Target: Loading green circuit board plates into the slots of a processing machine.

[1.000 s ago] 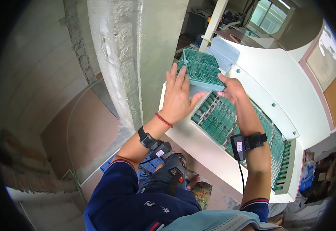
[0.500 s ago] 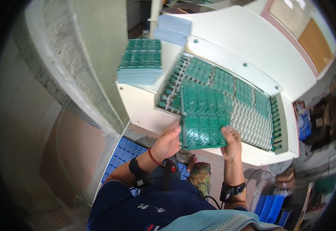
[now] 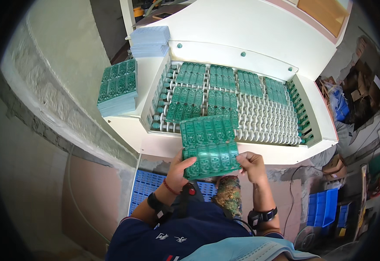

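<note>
In front of my chest I hold green circuit board panels point(image 3: 211, 158), tilted toward me, over the near edge of a white machine. My left hand point(image 3: 179, 171) grips their left edge, thumb on top and fingers hidden below. On the right edge, my right hand point(image 3: 251, 166) pinches a corner between thumb and curled fingers. Whether this is one panel or several stacked together, I cannot tell. Beyond them, more circuit boards point(image 3: 185, 104) lie in rows on the machine's roller conveyor point(image 3: 268, 119), whose white wheels show bare at the right.
A stack of green-topped boards point(image 3: 118, 82) stands on the machine's left ledge, with a pale blue stack point(image 3: 150, 41) behind it. A concrete pillar point(image 3: 68, 56) rises at the left. Blue crates point(image 3: 322, 208) sit on the floor at right.
My view has shifted, so the machine appears farther left. The held boards have come back toward me, and my left thumb now lies over their edge.
</note>
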Demonstrator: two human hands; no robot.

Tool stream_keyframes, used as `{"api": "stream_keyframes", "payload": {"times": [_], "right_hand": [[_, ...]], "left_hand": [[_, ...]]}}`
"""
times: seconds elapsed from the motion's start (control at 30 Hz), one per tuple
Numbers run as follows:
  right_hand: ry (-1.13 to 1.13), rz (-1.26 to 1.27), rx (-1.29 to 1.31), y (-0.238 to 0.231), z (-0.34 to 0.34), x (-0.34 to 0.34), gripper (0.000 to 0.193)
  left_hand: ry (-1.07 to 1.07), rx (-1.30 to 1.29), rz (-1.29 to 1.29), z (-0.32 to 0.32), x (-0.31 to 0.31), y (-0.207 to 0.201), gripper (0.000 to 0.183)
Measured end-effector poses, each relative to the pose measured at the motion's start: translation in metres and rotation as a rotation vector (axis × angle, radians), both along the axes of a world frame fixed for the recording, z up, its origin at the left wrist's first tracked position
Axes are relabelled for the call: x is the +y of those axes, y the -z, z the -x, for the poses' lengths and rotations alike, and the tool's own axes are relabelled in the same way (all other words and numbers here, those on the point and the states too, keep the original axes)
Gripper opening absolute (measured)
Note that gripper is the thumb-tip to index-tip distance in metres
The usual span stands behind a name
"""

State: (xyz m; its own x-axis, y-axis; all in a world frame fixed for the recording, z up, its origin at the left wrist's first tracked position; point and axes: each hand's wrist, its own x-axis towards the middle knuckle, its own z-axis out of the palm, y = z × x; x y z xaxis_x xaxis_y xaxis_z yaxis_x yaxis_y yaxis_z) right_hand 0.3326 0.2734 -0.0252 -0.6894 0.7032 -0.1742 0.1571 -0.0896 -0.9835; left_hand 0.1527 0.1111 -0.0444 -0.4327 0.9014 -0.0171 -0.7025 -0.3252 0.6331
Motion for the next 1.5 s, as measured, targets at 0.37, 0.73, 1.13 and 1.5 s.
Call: {"api": "stream_keyframes", "payload": {"times": [0.37,0.73,1.13,1.5], "right_hand": [[0.473,-0.559,-0.215,-0.003,-0.015,0.144,0.018],[-0.201,-0.054,-0.131,0.001,0.011,-0.001,0.029],[0.575,-0.377,0.027,0.016,-0.088,0.212,0.020],[0.495,-0.889,-0.271,0.010,-0.044,0.194,0.025]], "left_hand": [[0.060,0.018,-0.052,0.025,-0.036,0.026,0.055],[0.059,0.030,0.041,0.015,-0.024,0.018,0.048],[0.101,-0.040,-0.128,0.019,-0.037,0.006,0.057],[0.050,-0.001,0.066,0.013,-0.055,0.025,0.054]]}}
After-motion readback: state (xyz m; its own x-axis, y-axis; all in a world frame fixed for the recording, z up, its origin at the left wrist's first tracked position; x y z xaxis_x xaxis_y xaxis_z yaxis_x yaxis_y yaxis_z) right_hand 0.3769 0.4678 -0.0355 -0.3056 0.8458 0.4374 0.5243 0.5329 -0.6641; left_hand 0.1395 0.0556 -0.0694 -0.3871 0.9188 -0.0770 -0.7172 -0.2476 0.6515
